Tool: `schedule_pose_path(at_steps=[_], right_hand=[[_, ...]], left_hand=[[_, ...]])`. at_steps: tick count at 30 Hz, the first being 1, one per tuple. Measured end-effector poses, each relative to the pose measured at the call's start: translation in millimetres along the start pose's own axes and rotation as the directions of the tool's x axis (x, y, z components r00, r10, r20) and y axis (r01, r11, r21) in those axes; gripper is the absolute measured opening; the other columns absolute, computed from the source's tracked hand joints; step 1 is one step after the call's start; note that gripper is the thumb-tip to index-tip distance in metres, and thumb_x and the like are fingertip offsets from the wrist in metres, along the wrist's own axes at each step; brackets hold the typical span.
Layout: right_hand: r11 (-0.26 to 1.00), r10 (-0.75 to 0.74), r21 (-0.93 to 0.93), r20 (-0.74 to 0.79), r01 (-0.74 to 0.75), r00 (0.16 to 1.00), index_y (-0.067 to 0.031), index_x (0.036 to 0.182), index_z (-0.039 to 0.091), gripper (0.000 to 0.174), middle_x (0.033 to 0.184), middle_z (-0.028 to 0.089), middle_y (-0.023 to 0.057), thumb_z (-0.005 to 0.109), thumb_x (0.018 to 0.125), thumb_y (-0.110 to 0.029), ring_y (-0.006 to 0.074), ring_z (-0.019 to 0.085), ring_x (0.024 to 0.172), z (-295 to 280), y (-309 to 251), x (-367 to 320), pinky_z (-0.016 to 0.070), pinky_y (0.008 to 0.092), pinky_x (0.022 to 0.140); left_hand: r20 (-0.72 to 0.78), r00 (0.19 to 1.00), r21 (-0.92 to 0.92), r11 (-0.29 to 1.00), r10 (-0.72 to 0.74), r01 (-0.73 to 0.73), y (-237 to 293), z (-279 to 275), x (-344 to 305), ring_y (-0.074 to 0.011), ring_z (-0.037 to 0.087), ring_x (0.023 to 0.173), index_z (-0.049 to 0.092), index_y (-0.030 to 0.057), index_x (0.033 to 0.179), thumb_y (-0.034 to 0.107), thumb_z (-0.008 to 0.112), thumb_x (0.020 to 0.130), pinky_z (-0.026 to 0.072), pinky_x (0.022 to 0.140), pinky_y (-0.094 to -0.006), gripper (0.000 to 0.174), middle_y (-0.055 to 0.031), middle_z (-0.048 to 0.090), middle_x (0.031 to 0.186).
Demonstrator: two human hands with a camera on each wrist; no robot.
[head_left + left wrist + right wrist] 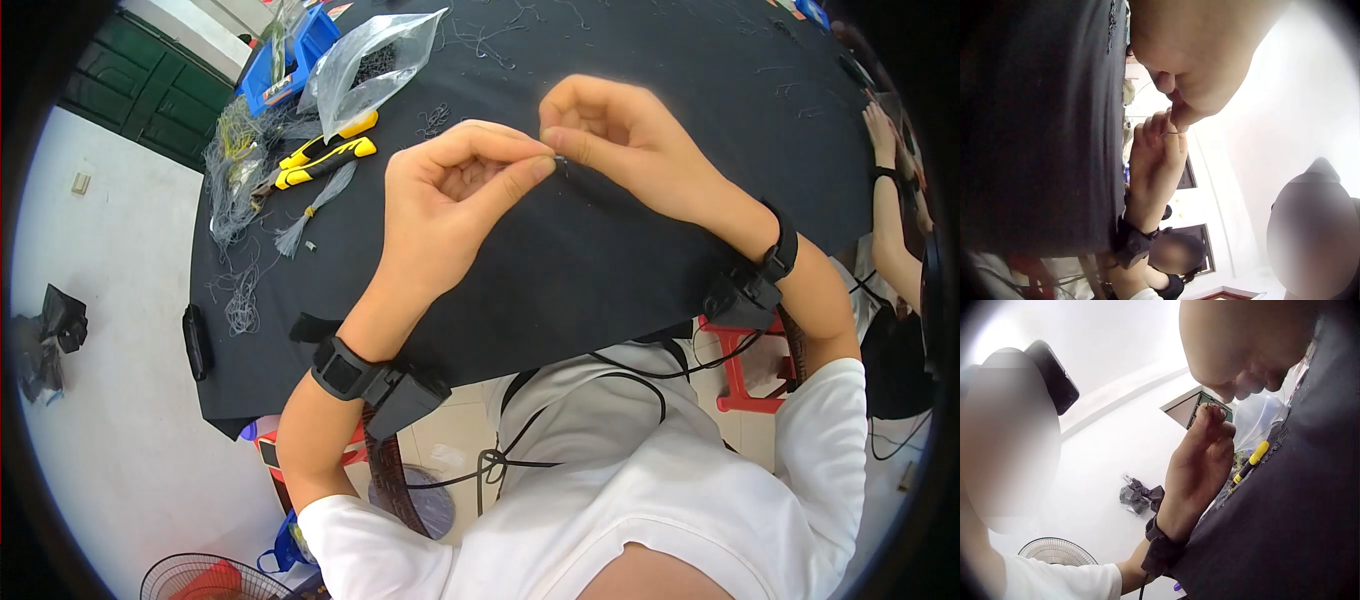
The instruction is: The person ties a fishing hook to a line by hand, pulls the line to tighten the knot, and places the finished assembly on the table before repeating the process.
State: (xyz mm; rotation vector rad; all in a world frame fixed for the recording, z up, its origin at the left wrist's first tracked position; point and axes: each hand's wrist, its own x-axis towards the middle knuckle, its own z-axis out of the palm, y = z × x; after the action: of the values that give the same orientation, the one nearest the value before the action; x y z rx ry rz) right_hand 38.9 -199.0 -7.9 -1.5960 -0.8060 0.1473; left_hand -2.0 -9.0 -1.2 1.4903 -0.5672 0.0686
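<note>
My two hands meet fingertip to fingertip above a black-covered table [600, 260]. The left hand [535, 165] pinches a tiny dark wire piece [560, 160] between thumb and forefinger. The right hand [552, 133] pinches the same small piece from the other side, its other fingers curled. In the left wrist view the right hand [1169, 128] shows a thin wire [1172, 132] at its fingertips. The right wrist view has the left hand [1210, 412] raised, fingertips pinched together beside the table edge.
Yellow-handled pliers [325, 155], a clear plastic bag [370, 65] of small dark parts, a blue bin [290, 50] and tangled grey wire bundles [240, 160] lie at the table's far left. Another person's arm [885, 170] rests at the right edge. A fan [205, 578] stands on the floor.
</note>
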Motion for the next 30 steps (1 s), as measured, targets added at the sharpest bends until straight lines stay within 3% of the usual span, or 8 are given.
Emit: schedule_pose_path(at_steps=[4, 8, 11, 15, 21, 25, 30], right_hand=[[0.984, 0.109, 0.136, 0.063, -0.116, 0.992, -0.0009, 0.088, 0.055, 0.012, 0.072, 0.051, -0.0048, 0.057, 0.089, -0.013, 0.0007, 0.045, 0.065, 10, -3, -2, 0.0372, 0.0170, 0.058], [0.976, 0.091, 0.197, 0.044, -0.098, 0.995, -0.0014, 0.087, 0.054, 0.010, 0.071, 0.050, -0.0048, 0.057, 0.088, -0.011, 0.0013, 0.044, 0.063, 20, -2, -8, 0.0373, 0.0181, 0.057], [0.996, 0.028, -0.081, 0.026, -0.025, 0.999, -0.0027, 0.085, 0.055, 0.007, 0.067, 0.049, -0.0044, 0.057, 0.086, -0.009, 0.0026, 0.042, 0.060, 20, -11, -11, 0.0354, 0.0200, 0.053], [0.923, -0.200, -0.340, -0.025, 0.180, 0.980, -0.0033, 0.083, 0.055, 0.004, 0.064, 0.045, -0.0010, 0.059, 0.082, -0.005, 0.0066, 0.040, 0.056, 18, -23, -12, 0.0340, 0.0220, 0.051], [0.850, -0.380, -0.418, -0.064, 0.321, 0.923, -0.0035, 0.085, 0.056, 0.004, 0.065, 0.046, 0.0006, 0.059, 0.082, -0.004, 0.0076, 0.040, 0.056, 10, -25, -6, 0.0340, 0.0217, 0.052], [0.858, -0.361, -0.422, -0.096, 0.291, 0.927, -0.0033, 0.087, 0.056, 0.006, 0.064, 0.045, -0.0015, 0.060, 0.083, -0.005, 0.0057, 0.039, 0.058, 4, -23, -3, 0.0329, 0.0208, 0.052], [0.979, -0.134, -0.170, -0.113, 0.114, 0.984, -0.0021, 0.089, 0.058, 0.009, 0.067, 0.048, -0.0053, 0.060, 0.086, -0.011, 0.0016, 0.042, 0.061, 2, -13, -1, 0.0348, 0.0181, 0.054]], left_hand=[[-0.104, 0.994, -0.056, 0.998, -0.040, 0.034, 0, -1, 0, -0.0097, 0.061, 0.080, 0.064, -0.0054, 0.092, -0.002, 0.065, 0.081, 0.0477, 0.074, -0.0198, 0.012, -0.0084, 0.066, 0.089], [-0.224, 0.969, -0.084, 0.992, -0.109, 0.092, -5, -4, 0, -0.0099, 0.062, 0.080, 0.064, -0.0046, 0.094, 0.002, 0.065, 0.082, 0.0482, 0.074, -0.0200, 0.014, -0.0085, 0.066, 0.088], [-0.222, 0.958, -0.132, 0.979, -0.180, 0.153, -4, -4, 0, -0.0101, 0.062, 0.081, 0.065, -0.0045, 0.095, 0.003, 0.066, 0.081, 0.0483, 0.075, -0.0203, 0.015, -0.0092, 0.066, 0.089], [-0.208, 0.966, -0.097, 0.986, -0.154, 0.136, -3, 0, 0, -0.0096, 0.062, 0.080, 0.065, -0.0048, 0.094, 0.002, 0.066, 0.082, 0.0483, 0.073, -0.0194, 0.014, -0.0088, 0.067, 0.089], [-0.081, 0.987, -0.010, 0.991, -0.137, 0.136, 0, 2, 0, -0.0068, 0.060, 0.075, 0.065, -0.0056, 0.091, -0.002, 0.065, 0.081, 0.0471, 0.068, -0.0174, 0.011, -0.0069, 0.066, 0.085], [-0.013, 0.992, 0.012, 0.992, -0.128, 0.128, 3, 4, 0, -0.0069, 0.059, 0.076, 0.065, -0.0061, 0.089, -0.005, 0.065, 0.080, 0.0470, 0.068, -0.0177, 0.010, -0.0073, 0.065, 0.085], [0.011, 1.000, 0.021, 0.999, -0.024, 0.024, 4, 4, 0, -0.0094, 0.059, 0.079, 0.065, -0.0059, 0.089, -0.007, 0.064, 0.078, 0.0474, 0.072, -0.0199, 0.010, -0.0084, 0.065, 0.088]])
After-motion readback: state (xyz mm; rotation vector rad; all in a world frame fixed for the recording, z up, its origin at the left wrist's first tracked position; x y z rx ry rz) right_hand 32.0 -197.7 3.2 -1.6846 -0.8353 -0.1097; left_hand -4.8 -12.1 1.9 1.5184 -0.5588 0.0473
